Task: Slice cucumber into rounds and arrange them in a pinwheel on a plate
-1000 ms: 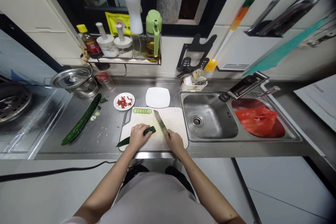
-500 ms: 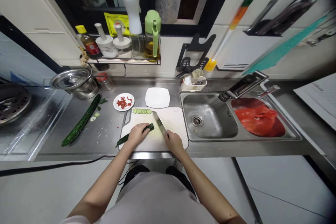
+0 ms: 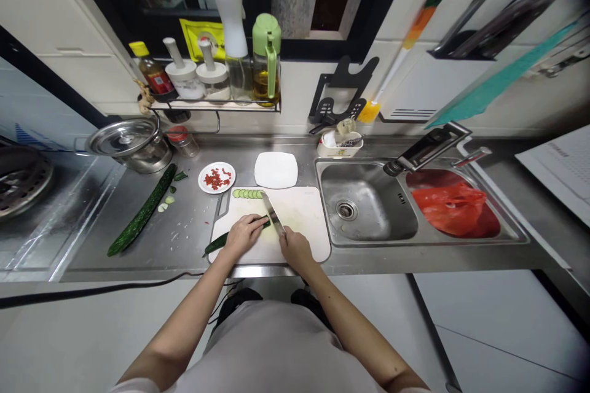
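My left hand (image 3: 244, 236) is closed over a dark green cucumber (image 3: 216, 244) lying on the white cutting board (image 3: 302, 209). One end of the cucumber sticks out past my fingertips on the right. My right hand (image 3: 295, 249) grips the handle of a kitchen knife (image 3: 275, 214). Its blade points up and to the left, against or very near the cucumber's right end; I cannot tell whether it has entered the flesh. A row of several cucumber slices (image 3: 247, 194) lies along the board's upper left edge, close to the knife tip.
Behind the board sit a white square plate (image 3: 276, 170) and a small plate of chopped red pieces (image 3: 229, 185). At left are a whole cucumber (image 3: 142, 212), garlic pieces (image 3: 163, 207) and a lidded pot (image 3: 159, 153). A sink (image 3: 369, 196) adjoins the board, with a red bag (image 3: 449, 207) beyond.
My right hand has moved left with the knife, bringing the blade to the cucumber's right end. My left hand stays nearly in place on the cucumber.
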`<action>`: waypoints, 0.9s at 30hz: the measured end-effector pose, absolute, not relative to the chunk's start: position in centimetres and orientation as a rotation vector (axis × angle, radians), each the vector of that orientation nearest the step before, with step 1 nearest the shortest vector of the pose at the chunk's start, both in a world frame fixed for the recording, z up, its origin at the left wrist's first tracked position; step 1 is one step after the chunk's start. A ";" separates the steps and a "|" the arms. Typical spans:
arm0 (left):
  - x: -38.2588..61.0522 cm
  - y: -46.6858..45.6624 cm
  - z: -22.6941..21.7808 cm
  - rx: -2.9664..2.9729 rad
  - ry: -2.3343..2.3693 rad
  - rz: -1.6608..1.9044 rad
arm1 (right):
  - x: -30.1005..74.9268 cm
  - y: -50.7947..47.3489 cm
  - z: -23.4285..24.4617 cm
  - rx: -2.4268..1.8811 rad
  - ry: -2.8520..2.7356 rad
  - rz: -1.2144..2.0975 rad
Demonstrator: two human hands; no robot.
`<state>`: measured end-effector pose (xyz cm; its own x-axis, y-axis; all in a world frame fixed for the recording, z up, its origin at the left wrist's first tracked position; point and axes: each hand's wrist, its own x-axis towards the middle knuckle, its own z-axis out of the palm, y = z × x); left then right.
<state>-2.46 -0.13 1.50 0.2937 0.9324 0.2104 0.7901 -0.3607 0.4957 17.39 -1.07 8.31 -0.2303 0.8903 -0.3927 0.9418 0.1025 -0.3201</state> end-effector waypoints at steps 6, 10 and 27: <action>-2.5 -0.1 1.6 2.275 1.570 0.668 | 16.9 -0.9 8.5 1.856 2.234 -0.801; -2.5 0.0 1.6 2.273 1.560 0.671 | 16.7 -1.0 8.5 1.846 2.227 -0.812; -2.4 0.1 1.7 2.267 1.544 0.694 | 16.8 -0.7 8.9 1.761 2.210 -0.804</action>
